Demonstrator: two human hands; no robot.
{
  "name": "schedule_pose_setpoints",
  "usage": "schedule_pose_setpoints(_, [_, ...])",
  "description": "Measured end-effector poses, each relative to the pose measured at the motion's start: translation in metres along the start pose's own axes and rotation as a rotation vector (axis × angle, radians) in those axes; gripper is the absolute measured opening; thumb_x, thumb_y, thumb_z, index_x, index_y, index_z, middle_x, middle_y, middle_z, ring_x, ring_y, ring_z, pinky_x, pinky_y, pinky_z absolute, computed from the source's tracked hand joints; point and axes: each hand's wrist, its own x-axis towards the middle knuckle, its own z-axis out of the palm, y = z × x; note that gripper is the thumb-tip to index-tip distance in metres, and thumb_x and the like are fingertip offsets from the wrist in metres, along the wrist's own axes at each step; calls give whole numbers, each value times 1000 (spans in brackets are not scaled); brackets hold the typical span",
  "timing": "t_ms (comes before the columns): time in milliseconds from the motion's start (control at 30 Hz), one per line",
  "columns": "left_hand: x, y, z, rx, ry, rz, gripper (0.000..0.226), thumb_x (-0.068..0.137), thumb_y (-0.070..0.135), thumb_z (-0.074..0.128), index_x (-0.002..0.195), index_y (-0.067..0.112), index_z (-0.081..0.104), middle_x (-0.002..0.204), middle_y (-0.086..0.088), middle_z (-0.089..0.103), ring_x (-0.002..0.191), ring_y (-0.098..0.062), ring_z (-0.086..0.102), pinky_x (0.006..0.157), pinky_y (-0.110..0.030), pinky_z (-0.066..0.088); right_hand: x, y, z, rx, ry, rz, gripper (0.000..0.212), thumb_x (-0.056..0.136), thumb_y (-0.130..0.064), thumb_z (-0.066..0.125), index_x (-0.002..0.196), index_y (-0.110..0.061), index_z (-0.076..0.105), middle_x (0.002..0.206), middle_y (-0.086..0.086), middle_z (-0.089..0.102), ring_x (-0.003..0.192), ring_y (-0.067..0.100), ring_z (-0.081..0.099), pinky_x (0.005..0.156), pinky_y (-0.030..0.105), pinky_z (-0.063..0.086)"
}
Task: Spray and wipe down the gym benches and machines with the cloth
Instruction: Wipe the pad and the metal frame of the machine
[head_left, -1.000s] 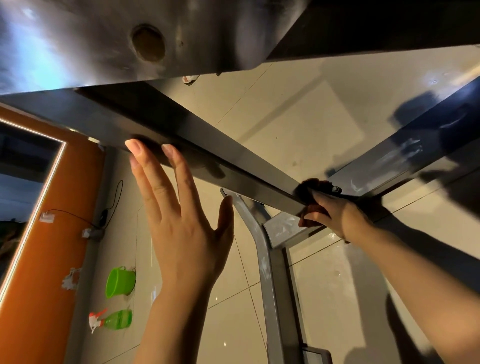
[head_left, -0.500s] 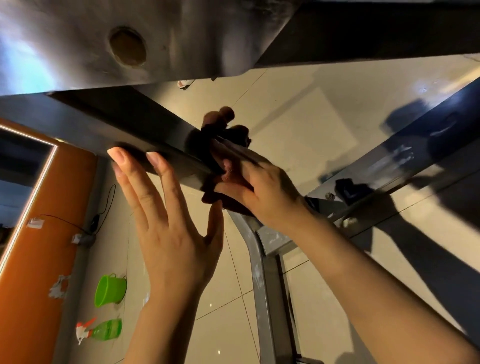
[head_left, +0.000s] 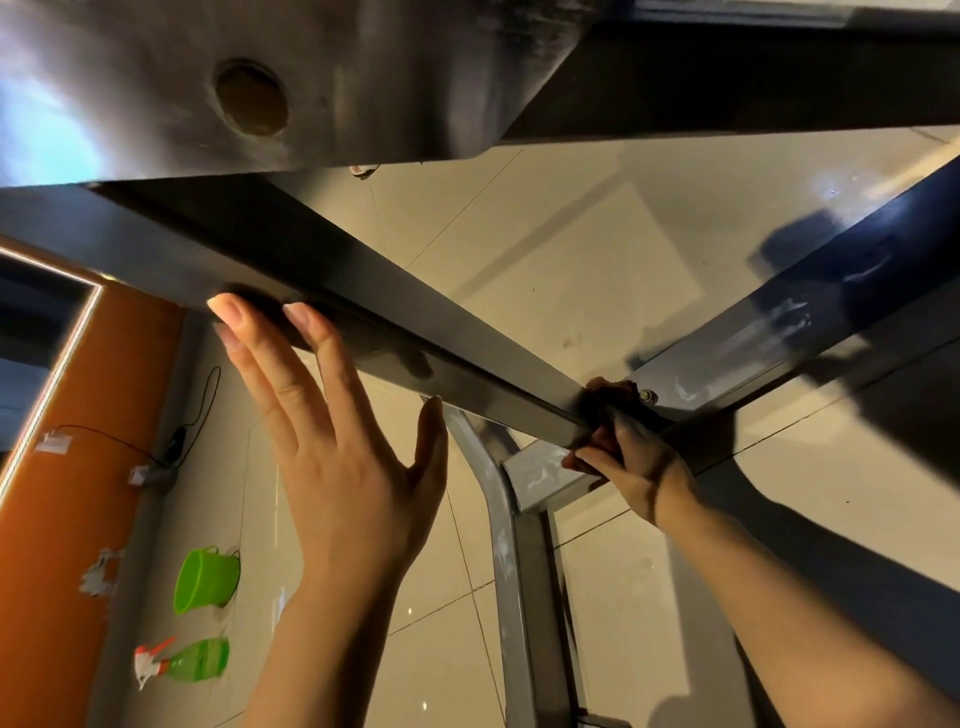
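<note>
Wiping along the frame bar: right hand clamped on a dark cloth, pressed to the bar's lower end, right at the joint with the cross rail. Left hand flat and spread, fingers apart, fingertips touching the bar's underside higher up, gripping nothing, seemingly steadying. Thumb just beside the bar's lower edge.

Step in hand, by the look of it: the wipe stroke, at the bottom of the bar. Next move likely calls for working the cloth around the joint and bolt, then onto the rail or the leg below; smears on the rail suggest it needs going over.

Further out, on the floor by the orange wall: spray bottle lying on its side, green liquid inside, well apart from both hands, so a reach and a free hand needed before any more spraying. Just above it, a green bucket, tilted; contents hidden, cannot tell.
</note>
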Motion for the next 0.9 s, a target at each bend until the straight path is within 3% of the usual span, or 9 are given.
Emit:
schedule_pose_setpoints(167, [-1,5,4,-44,9,-44,90,87,32,67,142,-17,15,141,-53,7,133,-61,-2,120,-38,-5,-11,-21,6,-149,72,-29,56,97,-44,47,144,-17,35,143,12,45,133,29,42,108,37,36])
schedule_pose_setpoints(233, [0,5,5,-41,21,-41,89,87,32,67,141,-17,15,141,-54,7,133,-61,-1,120,-35,-7,-20,-44,6,-269,169,-137,59,97,-46,46,148,-20,31,141,13,47,131,27,45,104,32,39])
schedule_pose_setpoints(333, [0,8,6,-66,14,-54,89,91,41,60,142,-17,14,142,-52,7,133,-60,-2,120,-34,-8,-35,-91,11,-186,340,-397,63,89,-35,64,144,-13,41,131,13,58,124,28,55,100,26,42])
schedule_pose_setpoints(433, [0,8,6,-69,7,-49,91,91,46,57,141,-18,14,141,-53,5,133,-59,-3,120,-34,-9,-30,-108,31,-119,624,-605,61,71,-23,80,122,3,60,106,19,70,96,33,69,85,31,44])
schedule_pose_setpoints(500, [1,5,4,-44,13,-34,90,90,41,60,142,-16,13,141,-53,6,133,-58,-3,119,-33,-11,-26,-103,38,-13,522,-646,66,81,-36,73,133,-1,51,127,17,61,120,29,57,97,38,47])
schedule_pose_setpoints(567, [1,1,3,-20,18,-10,87,90,37,61,142,-14,13,141,-53,8,132,-57,-3,119,-33,-11,-20,-85,37,112,330,-502,76,84,-42,69,145,-9,37,148,9,43,139,26,34,110,43,37])
schedule_pose_setpoints(700, [1,-3,1,10,27,22,85,89,32,65,142,-12,15,141,-52,10,133,-58,0,120,-36,-8,-6,-31,27,164,201,-252,82,81,-34,74,148,-20,30,151,3,34,140,24,33,112,47,36])
schedule_pose_setpoints(800, [0,-3,-2,13,15,33,86,88,30,67,143,-12,17,143,-51,9,135,-57,0,120,-36,-8,-1,-1,15,192,78,-47,74,88,-28,67,149,-23,25,151,4,32,137,27,35,108,41,35])
schedule_pose_setpoints(900, [-2,-4,-5,6,-3,38,84,89,30,66,144,-10,17,145,-47,7,138,-54,-1,120,-36,-6,-2,-4,16,180,79,-34,72,88,-32,67,148,-22,28,149,4,37,138,27,35,111,43,36])
